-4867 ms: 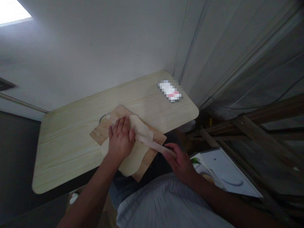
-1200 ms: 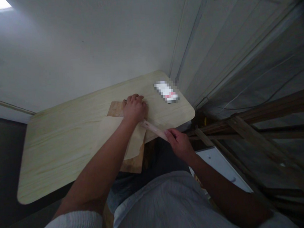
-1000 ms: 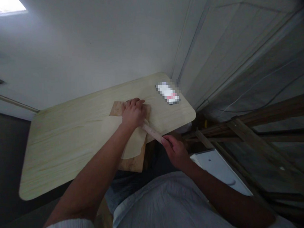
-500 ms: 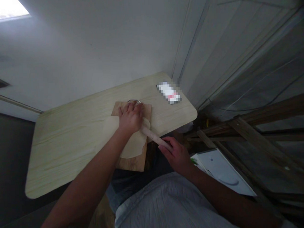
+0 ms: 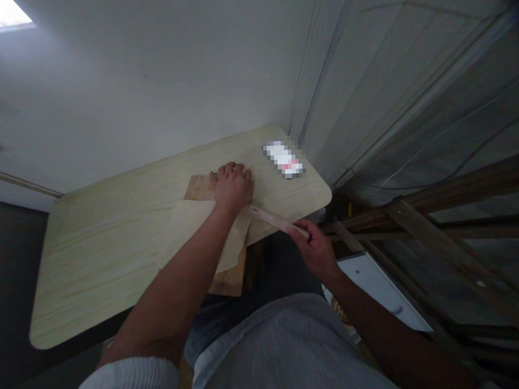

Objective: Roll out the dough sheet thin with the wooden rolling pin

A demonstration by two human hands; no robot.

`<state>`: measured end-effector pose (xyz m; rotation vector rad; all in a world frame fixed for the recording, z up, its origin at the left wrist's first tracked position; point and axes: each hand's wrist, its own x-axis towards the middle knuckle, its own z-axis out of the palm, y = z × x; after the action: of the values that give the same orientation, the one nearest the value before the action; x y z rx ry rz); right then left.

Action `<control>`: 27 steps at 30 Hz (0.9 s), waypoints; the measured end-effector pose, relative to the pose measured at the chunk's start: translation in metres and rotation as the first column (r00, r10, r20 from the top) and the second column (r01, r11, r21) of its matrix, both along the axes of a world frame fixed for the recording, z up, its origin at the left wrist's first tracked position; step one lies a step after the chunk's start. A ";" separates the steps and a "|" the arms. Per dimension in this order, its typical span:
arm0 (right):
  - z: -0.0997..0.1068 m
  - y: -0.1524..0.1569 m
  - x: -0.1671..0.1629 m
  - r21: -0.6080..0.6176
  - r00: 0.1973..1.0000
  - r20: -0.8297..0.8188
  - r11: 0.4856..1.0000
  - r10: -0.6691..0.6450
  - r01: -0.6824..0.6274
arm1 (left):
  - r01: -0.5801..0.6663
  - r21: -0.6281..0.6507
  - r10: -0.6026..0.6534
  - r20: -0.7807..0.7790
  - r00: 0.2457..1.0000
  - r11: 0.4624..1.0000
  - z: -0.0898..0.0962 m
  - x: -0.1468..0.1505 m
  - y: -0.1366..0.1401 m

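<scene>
A pale sheet of dough point(image 5: 194, 219) with an uneven edge lies over a wooden board point(image 5: 229, 282) and partly onto the table. My right hand point(image 5: 314, 243) grips the near end of a pale wooden rolling pin point(image 5: 271, 215), which slants from beyond the table's edge up across the board. The pin's other end disappears under my left hand point(image 5: 232, 187). That hand is palm down with bent fingers over it, at the board's far right corner. What lies right under its palm is hidden. My left forearm covers part of the dough.
The light wood-grain table point(image 5: 95, 240) stands against a white wall point(image 5: 174, 67). A blurred-out phone-like object point(image 5: 282, 158) lies at its right end. Below on the right are a white box point(image 5: 377, 287) and wooden beams point(image 5: 440, 239).
My left hand has moved away from me and slightly right, to the board's far corner. My right hand and the rolling pin have shifted right and up. The view has tilted slightly.
</scene>
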<state>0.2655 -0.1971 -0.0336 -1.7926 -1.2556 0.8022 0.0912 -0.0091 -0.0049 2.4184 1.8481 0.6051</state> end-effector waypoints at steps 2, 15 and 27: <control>-0.003 -0.002 -0.002 -0.007 1.000 -0.014 1.000 0.010 -0.010 | -0.022 -0.003 0.022 0.008 1.000 1.000 -0.001 -0.003 -0.005; -0.015 -0.032 -0.024 0.016 0.989 -0.134 0.998 0.063 -0.062 | -0.091 -0.056 0.085 -0.100 0.991 0.994 0.001 -0.052 -0.077; -0.021 -0.017 -0.017 0.021 0.933 -0.359 0.999 -0.024 0.034 | -0.123 -0.064 0.115 -0.114 0.987 0.990 0.002 -0.038 -0.063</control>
<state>0.2486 -0.2138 -0.0550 -1.5509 -0.9909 1.0377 0.0534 -0.0717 -0.0030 2.3546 2.0313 0.4123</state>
